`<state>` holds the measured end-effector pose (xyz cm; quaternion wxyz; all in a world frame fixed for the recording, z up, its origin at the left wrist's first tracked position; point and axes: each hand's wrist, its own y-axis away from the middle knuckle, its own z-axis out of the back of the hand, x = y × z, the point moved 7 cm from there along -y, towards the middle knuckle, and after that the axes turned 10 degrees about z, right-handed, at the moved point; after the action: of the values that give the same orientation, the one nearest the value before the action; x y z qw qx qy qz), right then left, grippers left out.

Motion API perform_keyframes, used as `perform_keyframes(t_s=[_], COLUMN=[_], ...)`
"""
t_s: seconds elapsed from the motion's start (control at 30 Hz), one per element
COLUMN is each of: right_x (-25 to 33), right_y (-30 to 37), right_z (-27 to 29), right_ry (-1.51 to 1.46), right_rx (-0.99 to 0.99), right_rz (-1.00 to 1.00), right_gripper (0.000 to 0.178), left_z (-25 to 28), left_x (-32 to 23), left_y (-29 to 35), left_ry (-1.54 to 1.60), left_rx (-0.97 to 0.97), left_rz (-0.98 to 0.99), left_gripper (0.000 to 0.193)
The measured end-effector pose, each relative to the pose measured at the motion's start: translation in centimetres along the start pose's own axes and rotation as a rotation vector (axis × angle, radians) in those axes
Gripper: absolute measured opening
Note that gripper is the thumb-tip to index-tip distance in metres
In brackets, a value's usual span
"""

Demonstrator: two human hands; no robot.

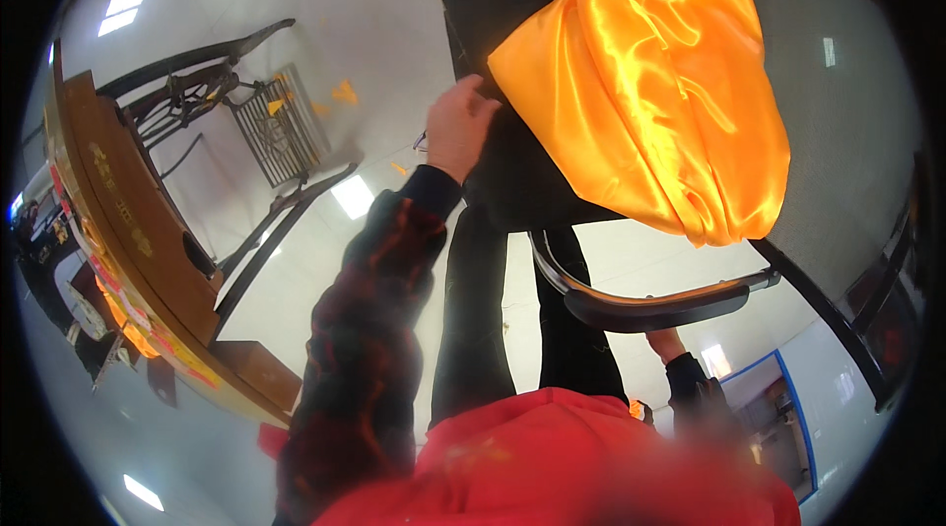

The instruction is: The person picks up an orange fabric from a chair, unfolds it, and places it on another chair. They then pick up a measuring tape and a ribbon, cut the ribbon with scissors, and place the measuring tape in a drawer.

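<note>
My left hand is at the left edge of a black chair seat, its fingers bent and close together. A small dark loop, perhaps a handle, sticks out beside that hand; the rest of it is hidden. Shiny orange satin cloth lies gathered in folds over the seat, just right of my left hand and apart from it. My right hand is low, next to the chair's curved armrest, which covers its fingers.
On the left stands a brown wooden table with black metal legs and a slatted rack. Orange scraps lie on the pale floor. A grey mesh chair back is at the right, and a blue-framed doorway at the lower right.
</note>
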<state>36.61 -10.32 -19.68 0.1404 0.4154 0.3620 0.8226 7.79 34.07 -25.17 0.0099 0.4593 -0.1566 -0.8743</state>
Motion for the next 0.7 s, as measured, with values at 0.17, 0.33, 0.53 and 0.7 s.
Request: perform_keyframes(t_s=[0.17,0.33,0.53,0.7], right_x=[1.4,8.7,16.8,18.1], right_y=[-1.2,-3.9,-6.9,-8.9], right_z=[-1.7,-2.9,-4.2,-6.1], right_ry=[0.072,-0.275,-0.363,-0.275], right_rx=[0.155,0.224,0.271,0.33], right_rz=[0.032,-0.027,0.094,0.042], right_gripper=[0.036,0.031,0.013,0.018], left_z=[-0.7,1.3,9.9,15.0], left_x=[-0.9,3.5,20.1,34.3], left_y=[0.7,1.8,10.1,21.4], left_ry=[-0.18,-0.121,-0.075,-0.379], left_rx=[-0.123,-0.186,-0.389,-0.533], left_rz=[-0.138,0.083,0.419,0.834], left_gripper=[0.013,0.007,0.014,0.015])
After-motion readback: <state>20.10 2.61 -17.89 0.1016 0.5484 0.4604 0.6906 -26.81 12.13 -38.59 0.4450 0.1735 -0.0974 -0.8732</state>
